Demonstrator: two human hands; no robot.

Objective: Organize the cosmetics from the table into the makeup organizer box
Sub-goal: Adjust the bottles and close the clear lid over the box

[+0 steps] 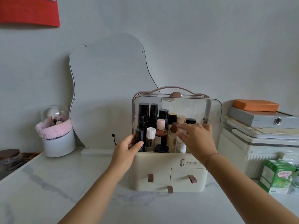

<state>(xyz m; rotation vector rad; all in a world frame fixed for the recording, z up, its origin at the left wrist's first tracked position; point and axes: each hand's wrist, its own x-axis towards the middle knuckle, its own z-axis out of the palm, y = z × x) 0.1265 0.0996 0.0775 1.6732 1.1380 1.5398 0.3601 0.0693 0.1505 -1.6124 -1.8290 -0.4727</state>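
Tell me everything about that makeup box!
The makeup organizer box is cream plastic, upright on the marble table. Its clear cover looks lifted; it has a pink top handle and drawers with brown tabs. Bottles crowd inside. The left hand grips a black bottle at its left edge; the right hand reaches among them.

Glossy marble table (48, 183); matt cream plastic organizer (155, 165).
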